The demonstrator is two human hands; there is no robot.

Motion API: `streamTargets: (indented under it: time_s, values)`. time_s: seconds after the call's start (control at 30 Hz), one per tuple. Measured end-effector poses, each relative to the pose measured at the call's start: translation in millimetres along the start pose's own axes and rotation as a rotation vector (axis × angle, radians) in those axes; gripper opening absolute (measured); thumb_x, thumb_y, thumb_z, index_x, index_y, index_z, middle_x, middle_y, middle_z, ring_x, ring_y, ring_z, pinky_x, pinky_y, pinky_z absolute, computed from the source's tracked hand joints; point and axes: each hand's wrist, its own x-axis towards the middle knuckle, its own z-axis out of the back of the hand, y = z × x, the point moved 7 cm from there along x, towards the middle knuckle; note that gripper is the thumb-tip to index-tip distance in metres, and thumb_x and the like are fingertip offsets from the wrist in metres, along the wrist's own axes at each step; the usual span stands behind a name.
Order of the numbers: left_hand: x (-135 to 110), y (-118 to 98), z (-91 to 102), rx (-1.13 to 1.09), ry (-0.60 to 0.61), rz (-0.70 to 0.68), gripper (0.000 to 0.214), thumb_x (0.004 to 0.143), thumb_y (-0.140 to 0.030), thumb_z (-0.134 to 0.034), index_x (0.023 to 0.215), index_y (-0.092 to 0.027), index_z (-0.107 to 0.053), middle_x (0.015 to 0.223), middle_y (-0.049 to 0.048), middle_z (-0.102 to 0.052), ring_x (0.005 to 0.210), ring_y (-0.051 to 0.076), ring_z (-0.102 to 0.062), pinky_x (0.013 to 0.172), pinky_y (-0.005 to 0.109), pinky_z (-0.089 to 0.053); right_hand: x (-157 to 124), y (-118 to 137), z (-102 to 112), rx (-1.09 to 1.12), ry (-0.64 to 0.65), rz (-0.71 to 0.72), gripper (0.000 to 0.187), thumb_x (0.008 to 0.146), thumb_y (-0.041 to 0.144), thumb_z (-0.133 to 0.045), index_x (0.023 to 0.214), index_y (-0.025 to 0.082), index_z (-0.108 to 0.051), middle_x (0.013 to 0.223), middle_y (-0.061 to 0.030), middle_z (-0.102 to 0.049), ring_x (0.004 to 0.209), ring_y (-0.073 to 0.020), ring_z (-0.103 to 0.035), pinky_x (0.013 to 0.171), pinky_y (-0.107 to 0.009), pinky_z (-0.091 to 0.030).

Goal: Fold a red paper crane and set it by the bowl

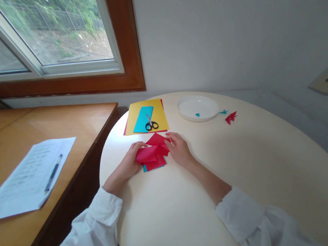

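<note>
A folded red paper (153, 151) lies on the round cream table (246, 160), with a blue sheet peeking out beneath it. My left hand (130, 162) grips its left side, fingers curled over the fold. My right hand (178, 148) pinches its right edge. Behind the paper lies a yellow sheet (158, 109) with a light blue strip (142, 117) and black-handled scissors (151, 123) on top.
A white plate (197, 107) holding a small blue scrap stands at the back. Beside it lie a small blue piece (224, 112) and a red folded figure (230, 117). On the wooden desk (71, 122) to the left lie printed papers (27, 177) and a pen (53, 171).
</note>
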Motion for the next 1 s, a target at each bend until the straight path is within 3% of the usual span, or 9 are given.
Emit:
streamTargets:
  time_s: [0.13, 0.47, 0.63, 0.8, 1.0]
  values:
    - [0.4, -5.6, -3.3, 0.004, 0.074, -0.032, 0.057, 0.061, -0.005, -0.055, 0.116, -0.021, -0.046, 0.122, 0.0117, -0.048, 0.114, 0.027, -0.051, 0.092, 0.040, -0.045, -1.7, -0.5, -2.4, 0.052, 0.011, -0.026, 0.013, 0.081, 0.026, -0.049, 0.082, 0.019, -0.060, 0.105, -0.0116, -0.061, 0.104, -0.0216, -0.057, 0.090, -0.038, -0.048]
    - [-0.3, 2.9, -4.7, 0.016, 0.058, -0.063, 0.058, 0.061, -0.006, -0.054, 0.118, -0.018, -0.047, 0.124, 0.0148, -0.047, 0.115, 0.028, -0.050, 0.095, 0.042, -0.044, -10.2, 6.4, -13.8, 0.241, -0.001, -0.121, 0.017, 0.079, 0.034, -0.051, 0.082, 0.020, -0.060, 0.099, -0.0084, -0.065, 0.094, -0.0201, -0.061, 0.076, -0.032, -0.053]
    - [-0.2, 0.1, -4.1, 0.101, 0.062, -0.024, 0.056, 0.061, -0.005, -0.053, 0.115, -0.018, -0.048, 0.125, 0.0146, -0.047, 0.117, 0.028, -0.050, 0.095, 0.041, -0.044, -2.7, -15.5, 5.1, 0.285, -0.144, -0.206, 0.021, 0.078, 0.038, -0.052, 0.080, 0.018, -0.058, 0.082, -0.0061, -0.066, 0.082, -0.0191, -0.062, 0.070, -0.032, -0.054]
    - [-2.2, -1.1, 2.6, 0.169, -0.010, 0.026, 0.050, 0.062, -0.002, -0.049, 0.110, -0.017, -0.051, 0.119, 0.0140, -0.049, 0.110, 0.026, -0.054, 0.093, 0.042, -0.046, 1.5, -36.9, 29.0, 0.296, -0.289, -0.263, 0.027, 0.078, 0.043, -0.051, 0.078, 0.016, -0.057, 0.080, -0.0062, -0.067, 0.073, -0.0171, -0.063, 0.067, -0.033, -0.054]
    - [-11.3, 5.5, 15.9, 0.219, -0.179, 0.064, 0.058, 0.057, 0.006, -0.039, 0.107, -0.018, -0.056, 0.114, 0.0105, -0.052, 0.111, 0.023, -0.053, 0.097, 0.042, -0.044, -5.7, -33.1, 54.9, 0.176, -0.351, -0.190, 0.028, 0.075, 0.042, -0.057, 0.079, 0.015, -0.064, 0.078, -0.0069, -0.068, 0.072, -0.0182, -0.061, 0.065, -0.033, -0.051]
